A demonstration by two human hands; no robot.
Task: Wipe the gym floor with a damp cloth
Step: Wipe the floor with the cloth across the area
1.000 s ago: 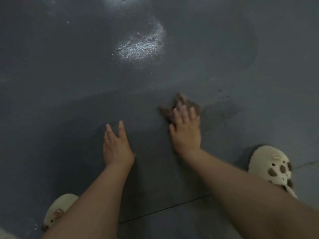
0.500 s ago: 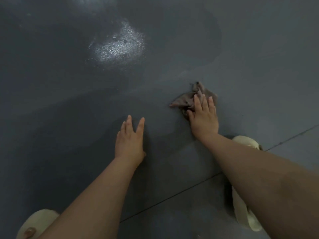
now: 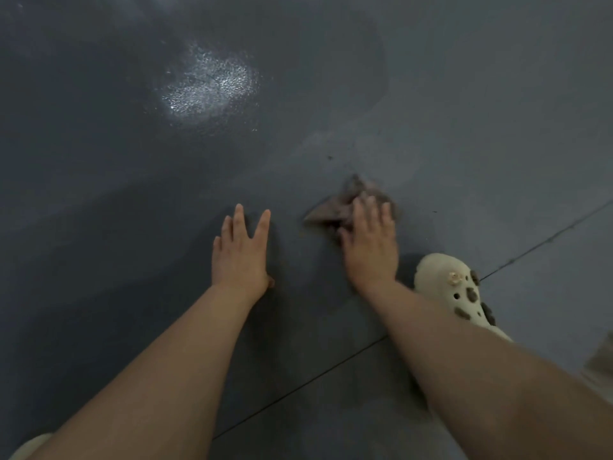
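Right hand (image 3: 370,242) presses the cloth (image 3: 335,207) flat; left hand (image 3: 240,250) splayed on floor (image 3: 464,127) (no writing visible).

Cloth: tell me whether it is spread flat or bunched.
Bunched. The cloth lies crumpled in folds under the right hand, one corner poking out leftward.

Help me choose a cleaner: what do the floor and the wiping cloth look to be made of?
The floor looks like a coated or painted hard surface, grey, semi-gloss: it gives back a grainy glare and has a thin straight joint line. The cloth under the right hand looks like soft brownish woven or terry fabric, crumpled into folds; its weave is too blurred to tell.
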